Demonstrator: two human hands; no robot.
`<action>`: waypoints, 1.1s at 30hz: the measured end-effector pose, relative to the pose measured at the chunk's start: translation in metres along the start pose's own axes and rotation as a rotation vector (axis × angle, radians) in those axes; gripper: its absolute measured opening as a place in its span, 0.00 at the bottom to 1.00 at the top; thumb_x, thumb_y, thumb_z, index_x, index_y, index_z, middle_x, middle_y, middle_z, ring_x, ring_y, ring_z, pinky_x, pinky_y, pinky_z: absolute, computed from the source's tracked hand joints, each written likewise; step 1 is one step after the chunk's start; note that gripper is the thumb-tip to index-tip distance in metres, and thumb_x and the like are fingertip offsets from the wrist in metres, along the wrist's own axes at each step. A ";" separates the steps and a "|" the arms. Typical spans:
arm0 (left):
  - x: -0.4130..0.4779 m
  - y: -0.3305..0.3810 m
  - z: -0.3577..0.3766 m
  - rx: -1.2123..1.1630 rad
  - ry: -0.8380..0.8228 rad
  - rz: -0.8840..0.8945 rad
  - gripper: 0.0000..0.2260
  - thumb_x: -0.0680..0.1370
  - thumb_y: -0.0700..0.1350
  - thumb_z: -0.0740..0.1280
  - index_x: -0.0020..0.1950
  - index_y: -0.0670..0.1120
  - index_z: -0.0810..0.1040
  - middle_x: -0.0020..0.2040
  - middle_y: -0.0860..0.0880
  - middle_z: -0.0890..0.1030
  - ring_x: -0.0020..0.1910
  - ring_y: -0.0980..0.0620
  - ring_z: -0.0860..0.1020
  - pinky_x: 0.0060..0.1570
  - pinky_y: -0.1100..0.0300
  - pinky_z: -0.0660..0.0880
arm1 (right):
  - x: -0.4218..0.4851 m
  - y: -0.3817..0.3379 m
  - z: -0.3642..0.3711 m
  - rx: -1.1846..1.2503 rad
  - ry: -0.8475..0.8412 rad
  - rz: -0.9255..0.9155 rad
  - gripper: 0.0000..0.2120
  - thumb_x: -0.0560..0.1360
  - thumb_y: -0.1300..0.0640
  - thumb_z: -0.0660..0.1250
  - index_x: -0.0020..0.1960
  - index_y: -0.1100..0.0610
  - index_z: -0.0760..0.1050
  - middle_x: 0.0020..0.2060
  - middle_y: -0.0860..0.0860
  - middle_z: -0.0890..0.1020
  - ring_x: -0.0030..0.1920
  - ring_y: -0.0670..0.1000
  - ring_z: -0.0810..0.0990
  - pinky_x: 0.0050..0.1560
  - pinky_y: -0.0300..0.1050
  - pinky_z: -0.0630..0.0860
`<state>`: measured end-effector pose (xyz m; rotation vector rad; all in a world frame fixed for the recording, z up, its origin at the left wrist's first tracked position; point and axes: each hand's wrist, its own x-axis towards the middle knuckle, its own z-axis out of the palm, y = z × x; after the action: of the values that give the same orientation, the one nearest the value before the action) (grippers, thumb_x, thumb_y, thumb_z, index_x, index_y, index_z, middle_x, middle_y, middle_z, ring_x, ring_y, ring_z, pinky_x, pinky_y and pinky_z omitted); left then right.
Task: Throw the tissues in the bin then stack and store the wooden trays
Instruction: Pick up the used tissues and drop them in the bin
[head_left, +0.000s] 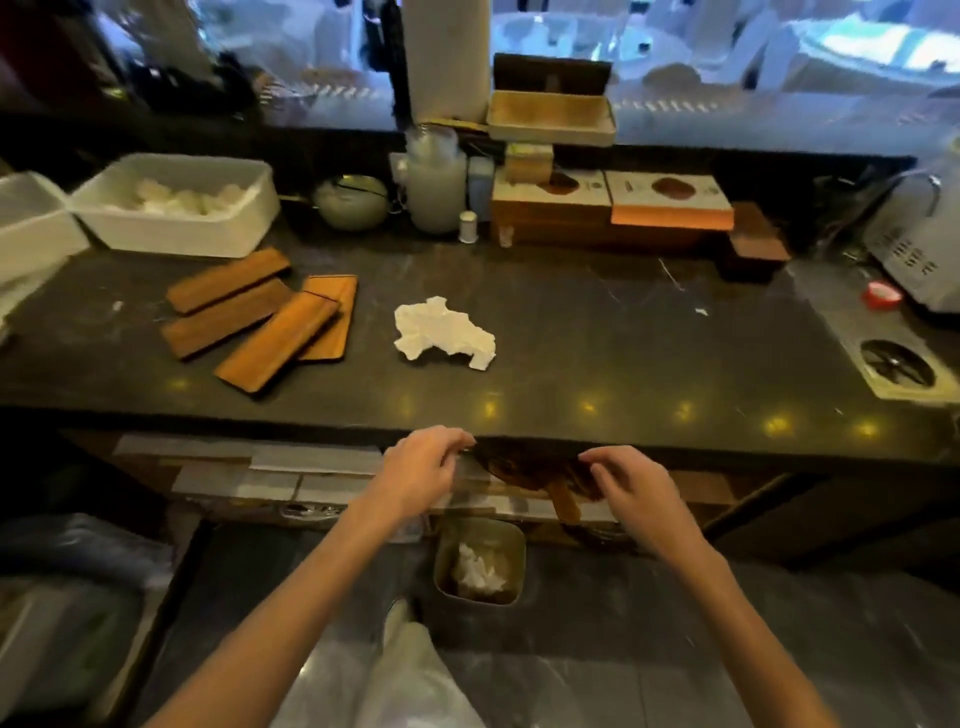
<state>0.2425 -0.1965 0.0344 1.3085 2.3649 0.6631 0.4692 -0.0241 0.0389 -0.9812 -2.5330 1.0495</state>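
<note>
Bin (445, 543): on the floor, nearer than the crumpled tissue (444, 332) and below the tabletop's front edge. It is open-topped, with a white tissue wad (480, 571) lying inside.
Left hand (421, 467): above the bin, nearer than the crumpled tissue and roughly in line with it, at the tabletop's front edge. Its fingers (457, 439) are loosely curled and grasp nothing.
Right hand (631, 488): nearer than the crumpled tissue and off to its right. Its fingers (597, 460) are relaxed and bent, holding nothing.
Tabletop (623, 338): dark and scuffed, it carries the crumpled tissue about mid-width.
Crumpled tissue: lies loose on the tabletop, touching nothing else.
Wooden trays (275, 343): four, lying flat to the left of the crumpled tissue, scattered at angles and not stacked. The two nearest the tissue overlap.
White tub (182, 228): beyond and left of the crumpled tissue, behind the trays, holding white lumps.
Paper roll (447, 57): upright, far beyond the crumpled tissue at the back.
</note>
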 end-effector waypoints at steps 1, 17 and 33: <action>0.005 -0.004 -0.007 0.005 0.013 -0.013 0.13 0.80 0.44 0.61 0.61 0.55 0.78 0.58 0.56 0.81 0.57 0.58 0.78 0.58 0.56 0.77 | 0.012 -0.005 -0.001 -0.002 -0.017 -0.004 0.12 0.79 0.56 0.62 0.60 0.49 0.77 0.54 0.44 0.79 0.55 0.41 0.78 0.57 0.42 0.78; 0.206 -0.117 -0.102 0.009 0.032 -0.132 0.14 0.80 0.46 0.58 0.61 0.50 0.80 0.59 0.51 0.83 0.57 0.50 0.80 0.54 0.48 0.79 | 0.256 -0.089 0.072 -0.130 -0.084 0.089 0.12 0.79 0.53 0.61 0.61 0.48 0.77 0.56 0.45 0.81 0.55 0.44 0.78 0.57 0.43 0.77; 0.322 -0.174 -0.038 0.116 -0.401 -0.093 0.23 0.77 0.48 0.66 0.71 0.49 0.66 0.68 0.43 0.69 0.67 0.41 0.69 0.64 0.45 0.72 | 0.370 -0.082 0.172 -0.408 -0.274 0.375 0.27 0.77 0.58 0.63 0.74 0.48 0.60 0.64 0.57 0.70 0.58 0.60 0.77 0.57 0.53 0.76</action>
<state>-0.0610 -0.0097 -0.0569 1.2337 2.1414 0.2115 0.0754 0.0840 -0.0429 -1.5674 -2.9348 0.8093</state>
